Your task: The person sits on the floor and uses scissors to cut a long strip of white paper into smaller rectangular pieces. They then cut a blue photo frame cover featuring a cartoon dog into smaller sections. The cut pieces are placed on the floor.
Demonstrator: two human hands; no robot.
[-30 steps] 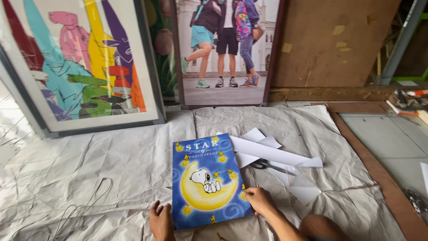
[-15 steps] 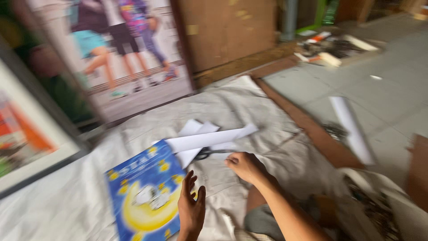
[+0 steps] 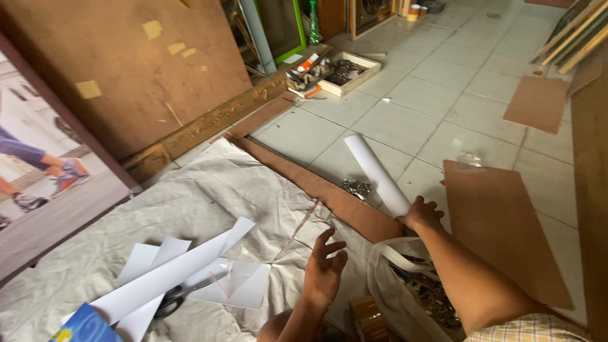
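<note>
My right hand [image 3: 421, 213] reaches out to the right and closes over the near end of a white paper roll [image 3: 375, 171] lying on the tiled floor. Over the wrinkled white cloth [image 3: 209, 196] my left hand [image 3: 325, 271] hovers with fingers spread and nothing in it. Left of that hand lie white paper sheets [image 3: 190, 275] with black-handled scissors [image 3: 170, 302] on top. A corner of the blue picture [image 3: 82, 326] shows at the bottom left.
A white bag [image 3: 405, 288] and a brown tape roll [image 3: 368, 318] sit beside my knees. A brown board [image 3: 500, 228] lies right of the roll, a long brown strip [image 3: 316, 187] edges the cloth. A large framed photo print [image 3: 44, 190] leans at left; a tray of clutter [image 3: 342, 71] stands farther back.
My view has swung right. Both hands left the blue picture; the right hand went past the scissors to the white paper roll, and the left hand lifted off and opened.
</note>
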